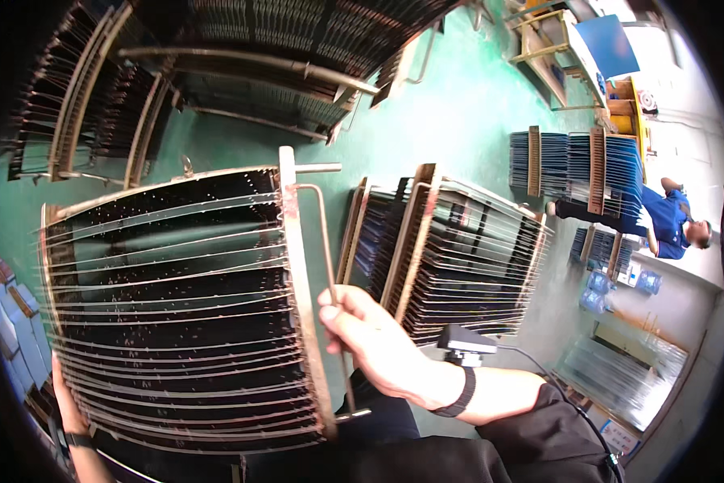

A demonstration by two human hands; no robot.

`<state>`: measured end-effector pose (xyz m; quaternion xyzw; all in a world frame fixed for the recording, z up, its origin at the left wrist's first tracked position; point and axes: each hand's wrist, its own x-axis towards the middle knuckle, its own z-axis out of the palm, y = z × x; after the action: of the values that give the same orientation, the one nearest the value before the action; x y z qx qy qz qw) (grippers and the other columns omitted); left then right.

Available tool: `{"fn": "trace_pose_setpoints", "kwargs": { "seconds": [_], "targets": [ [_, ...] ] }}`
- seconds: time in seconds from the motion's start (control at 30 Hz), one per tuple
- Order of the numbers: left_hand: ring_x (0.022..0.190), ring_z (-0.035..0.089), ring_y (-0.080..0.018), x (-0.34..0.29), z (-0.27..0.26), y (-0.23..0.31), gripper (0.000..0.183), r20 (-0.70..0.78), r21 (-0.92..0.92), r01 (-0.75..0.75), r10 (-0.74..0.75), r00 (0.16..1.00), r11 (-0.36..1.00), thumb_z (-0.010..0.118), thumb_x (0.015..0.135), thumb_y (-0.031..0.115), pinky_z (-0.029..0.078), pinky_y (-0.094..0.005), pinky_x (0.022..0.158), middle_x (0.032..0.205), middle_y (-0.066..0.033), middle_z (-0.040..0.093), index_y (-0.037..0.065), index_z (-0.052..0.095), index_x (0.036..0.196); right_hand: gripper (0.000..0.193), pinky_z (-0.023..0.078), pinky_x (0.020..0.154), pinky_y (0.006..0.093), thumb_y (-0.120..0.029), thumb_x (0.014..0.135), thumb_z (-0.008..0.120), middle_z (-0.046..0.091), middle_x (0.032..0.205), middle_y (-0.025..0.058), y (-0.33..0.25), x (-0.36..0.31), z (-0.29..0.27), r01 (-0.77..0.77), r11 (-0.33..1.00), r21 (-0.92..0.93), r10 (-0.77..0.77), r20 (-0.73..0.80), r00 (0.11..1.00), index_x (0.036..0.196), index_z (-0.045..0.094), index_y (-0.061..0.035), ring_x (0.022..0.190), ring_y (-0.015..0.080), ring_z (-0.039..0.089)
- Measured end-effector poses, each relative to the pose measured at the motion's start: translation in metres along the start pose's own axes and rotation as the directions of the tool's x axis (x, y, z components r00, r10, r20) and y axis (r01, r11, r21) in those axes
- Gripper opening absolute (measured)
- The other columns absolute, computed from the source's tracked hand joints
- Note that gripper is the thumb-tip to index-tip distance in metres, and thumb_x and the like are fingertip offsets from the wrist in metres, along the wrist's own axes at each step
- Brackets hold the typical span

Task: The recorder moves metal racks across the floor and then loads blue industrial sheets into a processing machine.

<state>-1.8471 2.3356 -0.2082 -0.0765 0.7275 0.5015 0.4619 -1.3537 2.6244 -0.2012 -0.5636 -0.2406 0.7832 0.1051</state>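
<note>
A metal rack point(304, 322) stands before me, stacked with several dark glossy sheets point(177, 294) whose light edges run side to side in its slots. Small pale specks dot the sheets. On its right side, my right hand point(370, 334) is closed round a thin bent metal handle point(324, 241), thumb and fingers pinching the rod. My left hand point(66, 398) grips the rack's left side low down; most of its fingers are hidden behind the edge. A black strap with a small black device point(465, 342) sits on my right wrist, trailing a cable.
Just right stands a second rack point(426, 241) of dark sheets. Larger racks point(241, 64) fill the far left across the green floor point(450, 88). A blue-sheet rack point(551, 165) and a person in blue point(666, 221) are at right. Wrapped sheets point(619, 370) lie at lower right.
</note>
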Motion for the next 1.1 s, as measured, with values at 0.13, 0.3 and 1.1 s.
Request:
{"fn": "trace_pose_setpoints", "kwargs": {
  "seconds": [0.13,0.3,1.1],
  "targets": [
    [0.112,0.058,-0.0183,-0.116,0.07,0.027,0.049,0.028,-0.089,-0.02,0.023,0.999,0.996,0.053,0.098,0.044,0.046,-0.0323,0.096,0.126,-0.0047,0.06,0.007,0.057,0.129,0.028,0.041,0.06,0.021,-0.026,0.095,0.058,0.055,0.086,-0.0027,-0.056,-0.093,-0.047,0.122,0.978,-0.171,-0.144,-0.123,0.982,0.115,0.056,-0.0067,0.07,0.0058,0.048],
    [0.1,0.06,-0.0155,-0.203,0.175,-0.007,0.045,-0.074,-0.048,-0.253,0.249,0.966,0.966,0.055,0.096,0.043,0.047,-0.0297,0.087,0.112,-0.0024,0.063,0.008,0.055,0.124,0.026,0.04,0.056,0.0213,-0.027,0.094,0.058,0.056,0.08,-0.0034,-0.09,-0.2,-0.146,0.425,0.866,-0.263,-0.499,-0.405,0.766,0.111,0.06,-0.0064,0.064,0.0054,0.048],
    [0.064,0.034,-0.0037,-0.301,0.507,-0.154,0.012,0.789,-0.115,0.185,-0.023,0.614,0.976,0.051,0.101,0.022,0.033,-0.0194,0.059,0.076,0.0056,0.039,0.012,0.047,0.096,0.068,0.043,0.072,0.0338,-0.067,0.088,0.049,0.063,0.104,0.0034,-0.056,-0.273,-0.538,0.195,0.955,-0.224,-0.297,-0.683,0.667,0.126,0.06,-0.0123,0.085,0.0173,0.057]
  ]
}}
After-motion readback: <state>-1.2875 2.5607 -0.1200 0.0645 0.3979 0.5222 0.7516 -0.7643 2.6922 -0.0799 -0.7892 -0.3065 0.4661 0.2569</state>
